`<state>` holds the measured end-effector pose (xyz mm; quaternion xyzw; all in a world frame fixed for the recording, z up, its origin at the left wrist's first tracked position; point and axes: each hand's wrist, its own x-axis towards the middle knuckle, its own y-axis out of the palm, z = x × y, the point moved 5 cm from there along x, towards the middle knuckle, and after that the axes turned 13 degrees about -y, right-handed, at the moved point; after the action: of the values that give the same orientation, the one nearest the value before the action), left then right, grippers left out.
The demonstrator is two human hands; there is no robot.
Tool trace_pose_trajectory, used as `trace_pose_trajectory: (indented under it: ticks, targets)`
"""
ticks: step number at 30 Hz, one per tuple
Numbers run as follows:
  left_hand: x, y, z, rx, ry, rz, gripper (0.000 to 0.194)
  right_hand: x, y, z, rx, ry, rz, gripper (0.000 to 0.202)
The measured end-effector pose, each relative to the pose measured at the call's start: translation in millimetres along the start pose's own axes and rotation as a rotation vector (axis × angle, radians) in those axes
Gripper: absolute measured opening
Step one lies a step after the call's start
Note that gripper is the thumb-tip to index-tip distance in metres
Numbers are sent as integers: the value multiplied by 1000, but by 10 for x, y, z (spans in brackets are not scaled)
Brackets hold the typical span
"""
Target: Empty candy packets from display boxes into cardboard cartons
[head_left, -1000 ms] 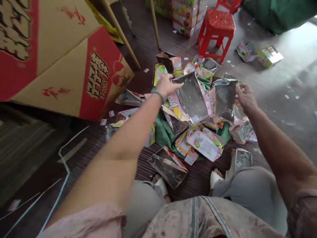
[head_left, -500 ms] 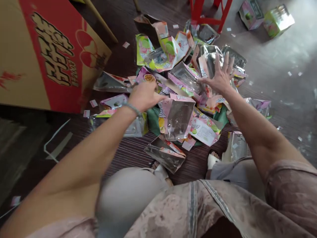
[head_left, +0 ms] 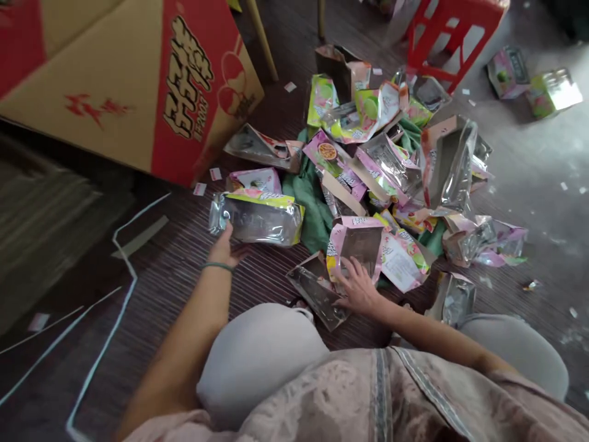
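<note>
A heap of torn-open drink cartons [head_left: 386, 166] with silver foil insides lies on the dark floor in front of my knees. My left hand [head_left: 224, 248] grips the near edge of a flattened silver carton with a yellow-green rim [head_left: 257, 220] at the heap's left side. My right hand [head_left: 358, 290] rests with spread fingers on a pink carton [head_left: 356, 242] and on a silver carton [head_left: 315, 288] just below it. A green cloth [head_left: 313, 205] shows under the heap.
A big red and tan cardboard box [head_left: 138, 80] stands at the upper left. A red plastic stool [head_left: 453, 31] stands behind the heap, with two small cartons [head_left: 529, 83] to its right. White strapping [head_left: 115, 288] lies on the floor at left.
Both hands have let go of the cartons they held up and dropped toward me. The left hand now grips a silver carton at left; the right rests on the pink one.
</note>
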<state>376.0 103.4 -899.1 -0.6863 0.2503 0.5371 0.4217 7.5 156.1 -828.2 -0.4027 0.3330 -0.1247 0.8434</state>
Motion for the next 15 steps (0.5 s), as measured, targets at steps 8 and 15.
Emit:
trace_pose_trajectory:
  ticks: [8,15]
  targets:
    - [118,142,-210,-132,221,0,7,140,53,-187,-102,-15,97,75]
    - [-92,551,-371,419,505,-286,146,59,175,-94,-170,-234,88,26]
